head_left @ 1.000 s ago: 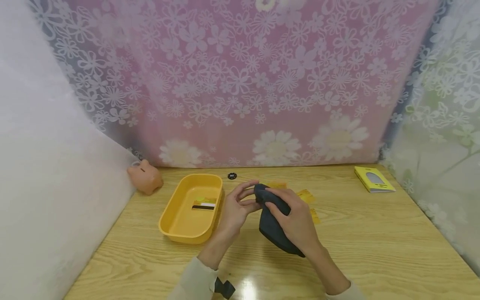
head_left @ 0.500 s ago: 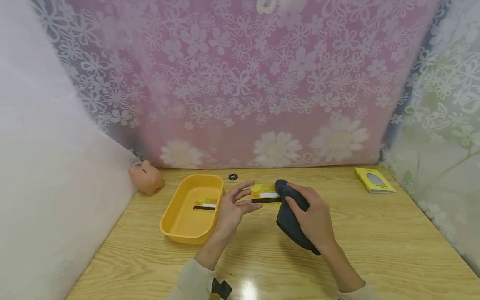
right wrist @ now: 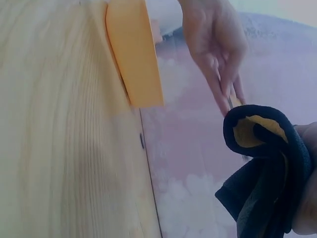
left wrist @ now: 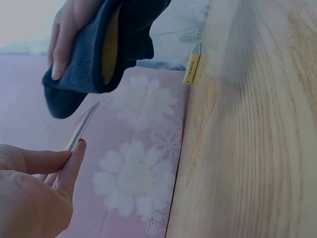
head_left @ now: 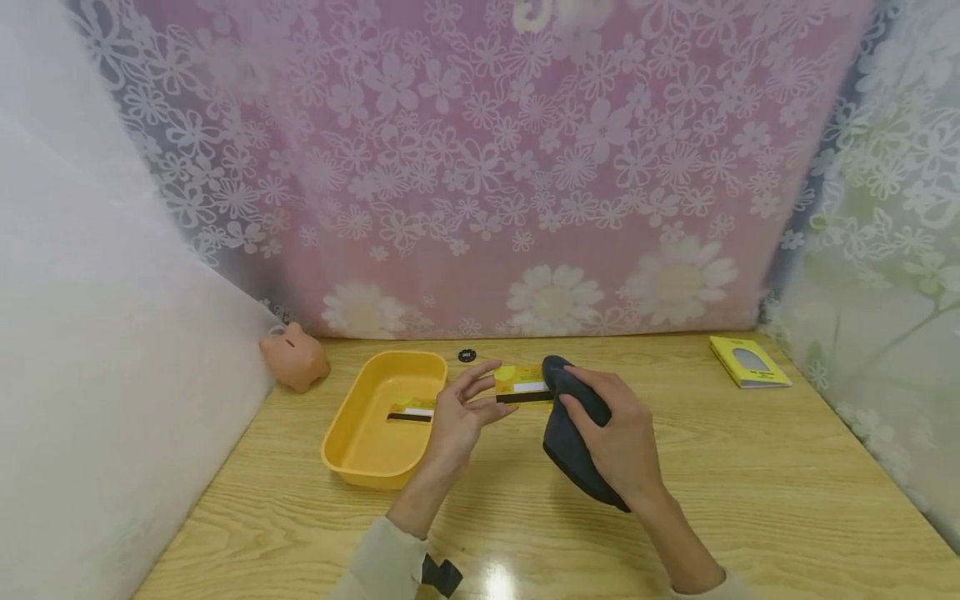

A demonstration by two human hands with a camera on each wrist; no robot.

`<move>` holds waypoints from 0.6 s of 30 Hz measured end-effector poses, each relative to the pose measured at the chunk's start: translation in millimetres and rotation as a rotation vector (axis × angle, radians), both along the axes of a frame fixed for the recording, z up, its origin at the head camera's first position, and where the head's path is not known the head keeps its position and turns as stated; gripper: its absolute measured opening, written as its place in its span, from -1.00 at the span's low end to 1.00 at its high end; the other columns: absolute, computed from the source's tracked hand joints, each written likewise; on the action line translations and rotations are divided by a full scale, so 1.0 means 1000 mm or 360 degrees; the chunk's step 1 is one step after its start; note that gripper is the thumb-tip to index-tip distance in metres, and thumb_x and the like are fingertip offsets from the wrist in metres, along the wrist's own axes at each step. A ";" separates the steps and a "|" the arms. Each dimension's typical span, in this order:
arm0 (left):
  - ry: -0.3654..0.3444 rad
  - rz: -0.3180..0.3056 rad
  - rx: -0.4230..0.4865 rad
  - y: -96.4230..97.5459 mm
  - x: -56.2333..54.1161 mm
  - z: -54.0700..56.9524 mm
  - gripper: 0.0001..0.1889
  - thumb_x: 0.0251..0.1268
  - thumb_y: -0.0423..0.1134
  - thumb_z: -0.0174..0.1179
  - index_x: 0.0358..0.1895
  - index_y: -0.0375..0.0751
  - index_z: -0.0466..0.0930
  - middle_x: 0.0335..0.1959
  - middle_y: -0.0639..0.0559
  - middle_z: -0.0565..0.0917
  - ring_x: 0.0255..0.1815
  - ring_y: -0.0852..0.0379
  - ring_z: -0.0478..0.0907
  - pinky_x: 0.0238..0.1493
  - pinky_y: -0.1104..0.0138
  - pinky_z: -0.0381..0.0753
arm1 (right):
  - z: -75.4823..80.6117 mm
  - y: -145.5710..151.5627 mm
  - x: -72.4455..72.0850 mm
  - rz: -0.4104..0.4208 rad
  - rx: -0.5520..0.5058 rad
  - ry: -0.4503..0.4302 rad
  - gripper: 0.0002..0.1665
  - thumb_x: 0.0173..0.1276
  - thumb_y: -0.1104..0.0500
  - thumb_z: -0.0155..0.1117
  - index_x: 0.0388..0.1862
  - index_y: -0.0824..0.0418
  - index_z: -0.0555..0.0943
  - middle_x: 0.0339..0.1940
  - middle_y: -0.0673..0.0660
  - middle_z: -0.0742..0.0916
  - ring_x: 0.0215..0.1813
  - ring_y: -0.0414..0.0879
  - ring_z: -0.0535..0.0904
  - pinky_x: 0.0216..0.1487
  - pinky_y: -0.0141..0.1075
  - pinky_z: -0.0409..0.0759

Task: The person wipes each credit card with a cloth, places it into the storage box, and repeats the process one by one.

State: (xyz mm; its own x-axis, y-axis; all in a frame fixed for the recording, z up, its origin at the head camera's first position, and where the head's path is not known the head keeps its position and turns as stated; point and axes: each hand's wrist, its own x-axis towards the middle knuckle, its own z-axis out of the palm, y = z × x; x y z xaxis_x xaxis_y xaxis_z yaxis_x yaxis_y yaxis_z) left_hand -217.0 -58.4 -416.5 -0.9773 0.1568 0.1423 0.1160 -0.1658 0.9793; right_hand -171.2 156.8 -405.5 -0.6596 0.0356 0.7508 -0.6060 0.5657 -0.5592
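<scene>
Matt, napped dark cloth (head_left: 572, 454), smooth plastic-looking yellow tray (head_left: 367, 442), wood-grained tabletop (head_left: 750, 483)

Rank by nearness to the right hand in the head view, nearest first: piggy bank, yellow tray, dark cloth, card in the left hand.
1. Dark cloth: gripped in the right hand.
2. Card: left of the cloth, held by the left hand.
3. Yellow tray: farther left, beyond the left hand.
4. Piggy bank: far left, past the tray.

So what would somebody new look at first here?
Probably the big pink flowery backdrop across the back. Next, the yellow card pinched by the left hand, beside the dark cloth the right hand holds. Then the yellow tray on the table, left of the hands, and an orange piggy bank farther left.
</scene>
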 end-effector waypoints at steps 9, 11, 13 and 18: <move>0.0022 -0.0040 -0.0023 0.012 0.002 0.000 -0.41 0.32 -0.62 0.27 0.39 -0.15 0.57 0.21 -0.24 0.66 0.00 -0.11 0.77 0.03 0.19 0.79 | -0.006 -0.034 -0.002 0.0161 0.0077 -0.0072 -0.49 0.30 0.28 0.55 0.23 0.07 0.72 0.04 0.05 0.76 0.04 -0.03 0.72 -0.05 -0.06 0.78; 0.0042 -0.0040 -0.0042 0.015 0.002 0.000 -0.42 0.32 -0.62 0.25 0.38 -0.15 0.59 0.18 -0.22 0.70 -0.05 -0.08 0.79 -0.02 0.24 0.78 | -0.008 -0.039 -0.002 0.0161 0.0090 -0.0083 -0.50 0.30 0.27 0.55 0.23 0.07 0.72 0.03 0.05 0.76 0.05 -0.03 0.73 -0.03 -0.04 0.78; 0.0038 -0.0038 -0.0054 0.016 0.002 -0.001 -0.41 0.30 -0.65 0.23 0.37 -0.15 0.59 0.18 -0.20 0.71 -0.07 -0.08 0.79 -0.05 0.25 0.78 | -0.009 -0.041 -0.002 0.0147 0.0100 -0.0092 -0.50 0.30 0.25 0.55 0.22 0.07 0.72 0.02 0.06 0.75 0.03 -0.02 0.73 -0.03 -0.04 0.78; -0.0001 -0.0043 -0.0039 0.016 0.003 -0.003 -0.41 0.27 -0.61 0.30 0.36 -0.10 0.61 0.16 -0.18 0.71 -0.02 -0.10 0.78 0.04 0.16 0.78 | -0.012 -0.038 -0.002 0.0091 0.0119 -0.0102 -0.51 0.30 0.23 0.56 0.21 0.08 0.73 0.03 0.09 0.76 0.04 0.03 0.73 -0.02 0.00 0.78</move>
